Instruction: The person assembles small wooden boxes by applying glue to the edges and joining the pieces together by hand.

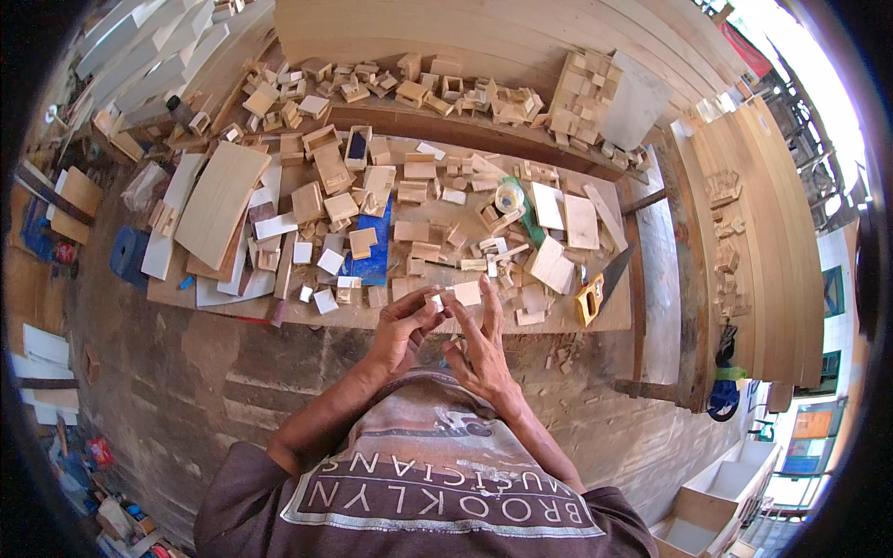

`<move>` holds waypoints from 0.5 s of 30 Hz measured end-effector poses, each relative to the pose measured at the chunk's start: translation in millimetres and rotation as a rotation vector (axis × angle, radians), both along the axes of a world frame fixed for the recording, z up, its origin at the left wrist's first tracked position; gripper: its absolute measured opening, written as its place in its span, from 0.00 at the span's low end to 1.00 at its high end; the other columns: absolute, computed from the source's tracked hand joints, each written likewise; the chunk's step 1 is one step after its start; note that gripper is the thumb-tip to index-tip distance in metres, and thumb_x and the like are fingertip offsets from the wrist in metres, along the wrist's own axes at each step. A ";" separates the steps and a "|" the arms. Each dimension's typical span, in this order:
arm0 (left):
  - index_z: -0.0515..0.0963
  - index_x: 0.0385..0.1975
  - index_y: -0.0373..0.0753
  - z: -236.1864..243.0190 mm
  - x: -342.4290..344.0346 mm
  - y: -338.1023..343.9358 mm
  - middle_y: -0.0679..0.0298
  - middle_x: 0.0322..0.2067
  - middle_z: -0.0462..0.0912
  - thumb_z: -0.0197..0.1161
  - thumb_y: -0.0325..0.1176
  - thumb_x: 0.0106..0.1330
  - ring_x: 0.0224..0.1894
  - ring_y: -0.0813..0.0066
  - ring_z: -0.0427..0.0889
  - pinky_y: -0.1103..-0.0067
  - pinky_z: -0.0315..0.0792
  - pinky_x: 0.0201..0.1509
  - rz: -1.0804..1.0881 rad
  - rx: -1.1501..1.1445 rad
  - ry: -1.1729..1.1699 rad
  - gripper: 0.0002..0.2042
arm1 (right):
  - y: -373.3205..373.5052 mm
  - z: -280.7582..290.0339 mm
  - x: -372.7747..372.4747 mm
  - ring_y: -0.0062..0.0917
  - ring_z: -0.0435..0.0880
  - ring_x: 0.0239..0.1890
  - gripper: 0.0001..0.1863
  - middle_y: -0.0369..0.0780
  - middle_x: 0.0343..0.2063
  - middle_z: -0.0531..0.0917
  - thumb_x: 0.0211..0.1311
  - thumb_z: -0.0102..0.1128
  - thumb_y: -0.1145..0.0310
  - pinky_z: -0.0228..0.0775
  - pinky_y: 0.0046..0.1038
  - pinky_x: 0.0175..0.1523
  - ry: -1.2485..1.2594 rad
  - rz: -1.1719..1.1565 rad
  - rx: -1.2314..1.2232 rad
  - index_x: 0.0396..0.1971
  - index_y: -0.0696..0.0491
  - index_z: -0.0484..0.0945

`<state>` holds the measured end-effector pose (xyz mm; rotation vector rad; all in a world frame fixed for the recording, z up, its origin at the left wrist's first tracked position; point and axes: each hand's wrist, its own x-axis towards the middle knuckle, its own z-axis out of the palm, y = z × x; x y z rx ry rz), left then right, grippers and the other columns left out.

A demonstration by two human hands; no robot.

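Note:
Just in front of my chest, at the near edge of the workbench, both my hands are raised close together. The fingertips of my left hand pinch a small white-faced wooden piece. A small pale wooden block shows between the fingertips of my right hand, whose fingers are bent around it. The two pieces are close to each other; whether they touch I cannot tell. Beyond my hands lie many small wooden blocks and open box-like parts, some on a blue sheet.
A yellow-handled handsaw lies at the bench's right, near a roll of tape and thin boards. Larger panels are stacked at the left. More box-like pieces line a ledge at the back. A long plank surface stands right.

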<state>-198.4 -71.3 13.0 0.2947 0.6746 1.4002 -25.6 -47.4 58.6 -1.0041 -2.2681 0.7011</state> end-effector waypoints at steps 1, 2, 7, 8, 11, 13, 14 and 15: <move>0.76 0.55 0.33 -2.0 0.4 1.9 0.58 0.49 0.83 0.62 0.28 0.69 0.51 0.70 0.82 0.75 0.77 0.60 0.021 -0.004 -0.004 0.16 | 5.3 -0.2 4.8 0.52 0.45 0.75 0.32 0.54 0.73 0.48 0.60 0.61 0.66 0.42 0.51 0.73 0.033 -0.027 -0.025 0.66 0.50 0.67; 0.76 0.55 0.33 -3.7 0.7 3.9 0.58 0.47 0.84 0.63 0.28 0.69 0.49 0.70 0.83 0.76 0.77 0.58 0.042 -0.008 -0.007 0.16 | 12.9 -2.3 10.7 0.51 0.48 0.74 0.29 0.54 0.72 0.51 0.61 0.61 0.66 0.44 0.51 0.73 0.065 -0.052 -0.051 0.64 0.50 0.71; 0.78 0.54 0.35 -10.2 -2.4 21.2 0.60 0.44 0.85 0.64 0.32 0.69 0.45 0.71 0.84 0.80 0.79 0.51 0.115 -0.015 0.083 0.16 | 107.2 -27.6 50.8 0.43 0.77 0.55 0.15 0.49 0.51 0.79 0.60 0.60 0.76 0.69 0.37 0.59 0.137 -0.336 -0.023 0.48 0.55 0.81; 0.78 0.54 0.36 -7.4 -1.1 27.4 0.60 0.44 0.85 0.64 0.32 0.68 0.46 0.71 0.84 0.80 0.79 0.50 0.140 -0.020 0.079 0.16 | 132.8 -27.1 58.0 0.41 0.81 0.50 0.14 0.48 0.46 0.81 0.60 0.59 0.77 0.73 0.35 0.54 0.094 -0.358 -0.015 0.46 0.55 0.81; 0.78 0.54 0.41 2.4 8.1 50.7 0.63 0.44 0.85 0.65 0.34 0.68 0.46 0.71 0.85 0.77 0.79 0.48 0.213 -0.056 0.076 0.15 | 204.9 -33.9 67.6 0.40 0.85 0.37 0.15 0.48 0.38 0.84 0.62 0.55 0.76 0.76 0.37 0.43 -0.035 -0.239 -0.021 0.47 0.56 0.81; 0.78 0.54 0.42 8.5 16.4 76.3 0.64 0.44 0.84 0.64 0.35 0.69 0.47 0.70 0.85 0.77 0.79 0.47 0.230 -0.094 0.082 0.15 | 254.2 -63.9 72.0 0.40 0.84 0.39 0.17 0.48 0.38 0.85 0.62 0.55 0.73 0.76 0.37 0.47 -0.202 -0.097 0.060 0.51 0.55 0.80; 0.78 0.54 0.42 10.3 21.1 90.8 0.65 0.45 0.84 0.64 0.36 0.69 0.47 0.70 0.85 0.76 0.79 0.47 0.230 -0.112 0.084 0.15 | 283.9 -97.4 77.2 0.41 0.84 0.41 0.18 0.48 0.39 0.85 0.63 0.54 0.73 0.76 0.38 0.49 -0.270 -0.013 0.121 0.53 0.54 0.79; 0.77 0.54 0.43 6.9 25.2 103.6 0.66 0.45 0.84 0.64 0.38 0.69 0.48 0.70 0.84 0.75 0.79 0.47 0.252 -0.095 0.105 0.16 | 299.7 -104.2 73.2 0.42 0.84 0.43 0.19 0.48 0.40 0.85 0.63 0.53 0.72 0.76 0.39 0.51 -0.352 0.043 0.111 0.54 0.53 0.79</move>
